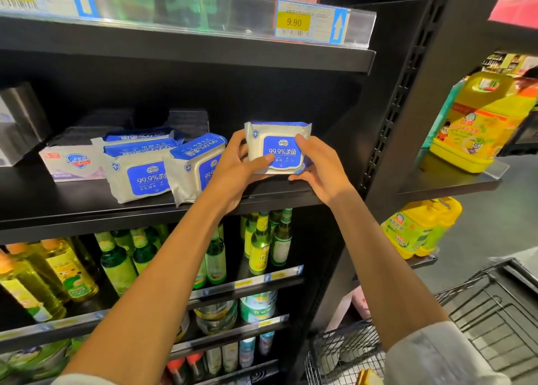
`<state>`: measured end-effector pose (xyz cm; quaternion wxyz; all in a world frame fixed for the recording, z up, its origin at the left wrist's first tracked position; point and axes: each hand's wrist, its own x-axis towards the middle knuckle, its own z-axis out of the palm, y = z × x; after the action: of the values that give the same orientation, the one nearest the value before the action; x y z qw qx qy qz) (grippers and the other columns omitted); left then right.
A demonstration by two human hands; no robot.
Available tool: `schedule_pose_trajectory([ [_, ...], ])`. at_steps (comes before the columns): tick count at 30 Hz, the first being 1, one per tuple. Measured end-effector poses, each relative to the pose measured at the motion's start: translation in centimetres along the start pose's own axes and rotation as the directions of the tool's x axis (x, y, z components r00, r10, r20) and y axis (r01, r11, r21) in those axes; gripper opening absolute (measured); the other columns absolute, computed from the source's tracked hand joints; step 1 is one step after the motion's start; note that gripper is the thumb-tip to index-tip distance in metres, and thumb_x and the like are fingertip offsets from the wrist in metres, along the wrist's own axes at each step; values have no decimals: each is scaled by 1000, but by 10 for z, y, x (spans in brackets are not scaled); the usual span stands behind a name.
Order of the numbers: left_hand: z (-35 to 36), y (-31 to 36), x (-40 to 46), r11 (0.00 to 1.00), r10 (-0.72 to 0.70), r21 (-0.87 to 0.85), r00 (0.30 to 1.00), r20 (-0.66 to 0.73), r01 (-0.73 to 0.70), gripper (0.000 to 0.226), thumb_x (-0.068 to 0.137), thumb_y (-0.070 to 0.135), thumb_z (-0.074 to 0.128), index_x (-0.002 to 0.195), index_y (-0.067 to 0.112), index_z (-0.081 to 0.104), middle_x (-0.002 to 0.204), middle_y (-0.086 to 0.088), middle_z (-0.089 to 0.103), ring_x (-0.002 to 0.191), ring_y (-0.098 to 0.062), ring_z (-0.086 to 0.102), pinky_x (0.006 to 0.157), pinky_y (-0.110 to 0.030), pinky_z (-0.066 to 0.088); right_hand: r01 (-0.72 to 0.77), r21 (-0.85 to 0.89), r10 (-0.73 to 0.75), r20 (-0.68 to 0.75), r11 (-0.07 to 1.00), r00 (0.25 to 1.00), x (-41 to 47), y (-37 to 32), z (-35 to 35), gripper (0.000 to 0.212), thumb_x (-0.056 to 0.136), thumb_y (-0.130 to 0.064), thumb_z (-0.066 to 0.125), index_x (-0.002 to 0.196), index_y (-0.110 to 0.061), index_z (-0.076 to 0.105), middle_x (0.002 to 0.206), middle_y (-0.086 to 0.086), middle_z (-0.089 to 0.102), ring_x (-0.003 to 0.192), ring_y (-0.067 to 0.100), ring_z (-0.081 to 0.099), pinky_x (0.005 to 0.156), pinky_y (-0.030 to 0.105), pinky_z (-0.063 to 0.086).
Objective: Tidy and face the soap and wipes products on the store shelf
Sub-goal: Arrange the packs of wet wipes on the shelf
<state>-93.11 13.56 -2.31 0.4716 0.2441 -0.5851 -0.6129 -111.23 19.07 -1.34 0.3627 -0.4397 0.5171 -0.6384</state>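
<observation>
Wipes pack [278, 149] stands pinched in both hands' grip, left hand [233, 172], right hand [318, 166], beside two leaning packs [166, 172].

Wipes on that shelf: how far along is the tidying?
Roughly midway. In hand: both hands, left hand and right hand, hold one wipes pack upright, label forward, at the shelf edge. Left: the stacked wipes packs and the tilted pack sit askew, and the soap box lies set back.
</observation>
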Motion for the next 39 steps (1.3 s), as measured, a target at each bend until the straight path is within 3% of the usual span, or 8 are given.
schedule_pose_trajectory([
  [4,1,2,0,1000,23,-5,1000,0,-23,64,93,10,76,147,22,44,137,-8,64,118,-22,71,93,-55,61,45,45,-45,-4,998,999,-1,2,-1,27,100,-27,66,125,-16,64,124,5,74,114,21,73,94,46,62],
  [9,2,5,-2,998,-17,-57,1000,16,18,52,99,27,71,145,20,50,139,-8,63,121,-20,70,98,-54,59,119,32,-119,-14,992,993,-2,5,-3,38,100,-20,69,135,-11,58,131,6,70,121,21,69,99,47,60],
  [20,0,3,0,998,3,-58,1000,-25,-5,49,96,25,76,139,16,54,137,-9,64,120,-24,70,98,-54,59,91,7,-91,58,996,994,-1,5,-1,38,101,-22,67,136,-17,55,133,6,68,121,23,70,96,50,61],
  [24,0,2,0,999,18,-45,1000,-25,-19,49,95,23,77,138,18,54,139,-7,61,121,-23,69,97,-51,60,72,43,-74,51,996,996,-4,1,1,48,93,-38,68,134,-19,55,134,8,67,119,23,71,93,49,62],
  [26,1,2,1,999,29,-19,999,-24,-30,50,94,22,77,138,19,53,139,-6,61,121,-23,69,96,-50,61,59,52,-61,46,997,997,-4,0,0,43,92,-41,67,129,-22,57,132,7,67,119,23,71,94,49,62],
  [33,-1,0,-1,999,45,6,998,47,-46,59,90,15,81,141,22,51,143,-7,56,125,-22,66,99,-50,59,102,83,-101,-19,991,995,-1,7,-3,21,100,-21,66,120,-24,59,122,1,70,122,23,69,95,46,60],
  [39,0,4,-1,999,-16,-42,997,71,19,75,81,29,82,147,23,48,141,-12,56,127,-26,65,99,-47,60,154,40,-154,-7,987,988,0,8,-5,22,99,-14,68,119,-21,60,124,4,67,122,24,68,94,47,61],
])
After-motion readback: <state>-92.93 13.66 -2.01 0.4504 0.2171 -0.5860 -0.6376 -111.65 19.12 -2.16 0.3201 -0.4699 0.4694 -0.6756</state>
